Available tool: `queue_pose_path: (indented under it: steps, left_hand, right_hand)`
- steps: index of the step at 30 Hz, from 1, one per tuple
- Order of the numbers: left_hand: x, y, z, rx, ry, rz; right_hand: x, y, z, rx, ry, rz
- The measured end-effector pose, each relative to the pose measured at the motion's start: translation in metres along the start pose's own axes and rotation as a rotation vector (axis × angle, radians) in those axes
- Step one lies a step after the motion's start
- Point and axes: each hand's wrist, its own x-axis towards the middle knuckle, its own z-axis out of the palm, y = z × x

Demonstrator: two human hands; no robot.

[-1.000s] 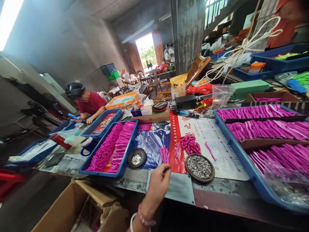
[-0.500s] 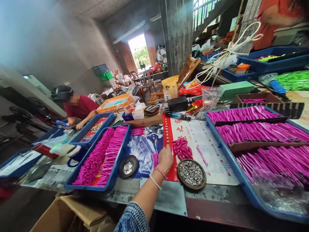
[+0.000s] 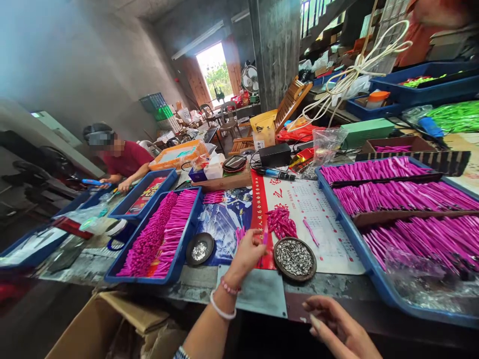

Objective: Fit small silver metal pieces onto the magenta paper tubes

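Observation:
My left hand point(image 3: 247, 252), with two bracelets at the wrist, is over the red strip of the printed sheet. Its thumb and fingertips are closed on a short pink stick point(image 3: 265, 236) that stands nearly upright. My right hand point(image 3: 340, 324) is at the table's front edge, fingers curled and thumb apart, with nothing visible between them. Ahead lies a heap of darker pink pieces point(image 3: 281, 223), beside a round dish point(image 3: 313, 273) of small silvery metal parts. A few pink sticks point(image 3: 240, 234) lie partly behind my left hand; a single curved pink piece point(image 3: 310, 232) lies on the calendar sheet.
Blue trays of pink sticks stand left point(image 3: 175, 276) and right point(image 3: 339, 222). A dark dish point(image 3: 190, 252) with shiny bits sits near the left tray. A cardboard box point(image 3: 93, 329) is below the table edge. Across at left, a person point(image 3: 127, 159) holds a blue tool.
My left hand has drawn back slightly toward me and lifted, now showing a pink stick in its fingertips. My right hand has come into view at the lower right.

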Motion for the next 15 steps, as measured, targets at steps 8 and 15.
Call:
queue_pose_path:
  steps: [8, 15]
  left_hand:
    - [-0.149, -0.019, 0.037, -0.515, -0.177, -0.069]
    - [-0.191, -0.044, 0.049, -0.599, -0.204, -0.093]
  right_hand:
    - [0.0, -0.02, 0.031, 0.315, -0.139, 0.191]
    - [-0.039, -0.004, 0.043, 0.388, -0.18, 0.291]
